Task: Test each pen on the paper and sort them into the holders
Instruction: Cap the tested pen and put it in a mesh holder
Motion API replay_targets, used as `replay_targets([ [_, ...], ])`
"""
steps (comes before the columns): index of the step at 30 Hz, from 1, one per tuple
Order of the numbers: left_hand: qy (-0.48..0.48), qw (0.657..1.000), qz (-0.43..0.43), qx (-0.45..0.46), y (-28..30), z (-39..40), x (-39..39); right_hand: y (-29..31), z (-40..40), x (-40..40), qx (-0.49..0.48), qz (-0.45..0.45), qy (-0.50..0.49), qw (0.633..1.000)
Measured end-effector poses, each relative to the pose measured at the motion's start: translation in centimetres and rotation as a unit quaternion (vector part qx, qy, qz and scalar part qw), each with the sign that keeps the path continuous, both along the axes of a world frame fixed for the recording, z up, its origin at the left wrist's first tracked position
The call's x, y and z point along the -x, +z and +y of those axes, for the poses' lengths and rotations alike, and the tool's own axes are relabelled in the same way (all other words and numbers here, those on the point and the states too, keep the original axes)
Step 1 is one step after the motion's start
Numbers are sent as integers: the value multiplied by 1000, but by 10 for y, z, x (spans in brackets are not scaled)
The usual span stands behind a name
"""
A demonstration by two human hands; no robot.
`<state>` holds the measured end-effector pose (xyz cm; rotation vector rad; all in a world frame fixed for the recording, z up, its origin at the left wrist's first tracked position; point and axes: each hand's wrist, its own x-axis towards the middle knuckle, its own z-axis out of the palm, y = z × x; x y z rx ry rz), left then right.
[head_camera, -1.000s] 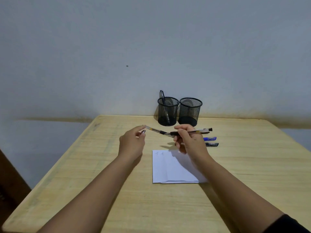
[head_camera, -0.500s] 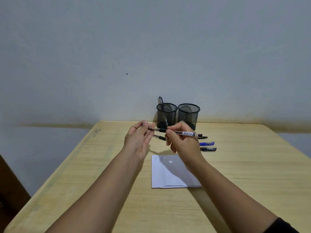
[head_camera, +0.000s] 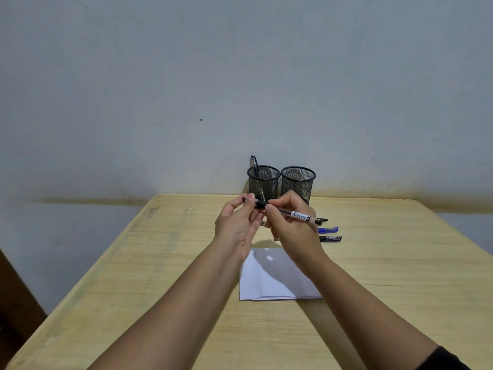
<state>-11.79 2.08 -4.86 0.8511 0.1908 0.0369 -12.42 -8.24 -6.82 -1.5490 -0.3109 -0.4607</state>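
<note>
My right hand (head_camera: 292,231) grips a clear-barrelled black pen (head_camera: 298,216), held level above the table in front of the holders. My left hand (head_camera: 237,225) pinches the pen's black cap (head_camera: 258,203) at the pen's left end. Under my hands lies the white paper (head_camera: 274,279), with small scribbles near its top left corner. Two black mesh holders stand at the table's back edge: the left holder (head_camera: 263,184) has one pen (head_camera: 254,164) in it, and the right holder (head_camera: 298,182) looks empty. A blue pen (head_camera: 328,230) and a black pen (head_camera: 330,239) lie right of my hand.
The end of another dark pen (head_camera: 324,219) shows on the table behind the held pen. The wooden table (head_camera: 160,263) stands against a grey wall. Its left edge drops off to the floor.
My hands have come together and risen toward the holders. The cap in my left hand, apart from the pen a second ago, now sits at the pen's tip end.
</note>
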Motion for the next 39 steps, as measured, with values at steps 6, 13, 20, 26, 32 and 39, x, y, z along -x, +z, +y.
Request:
replay_targets([
  [6,6,1000,-10,10,2,-2,2,-4,-1,2,78,-54,-32,995],
  [13,28,990,-87,-111,29,28,-2,13,-38,-4,171,-22,-36,984],
  [20,-8,953,-150,-265,42,18,-1,39,-20,-7,140,15,23,990],
  [26,-12,945,-176,-276,56,8,-31,52,-22,-33,89,30,5,996],
  [32,64,876,-130,-460,53,11,-87,83,-38,-93,27,58,-67,996],
  [39,37,789,-73,-609,31,11,-132,104,-38,-158,39,47,-94,994],
])
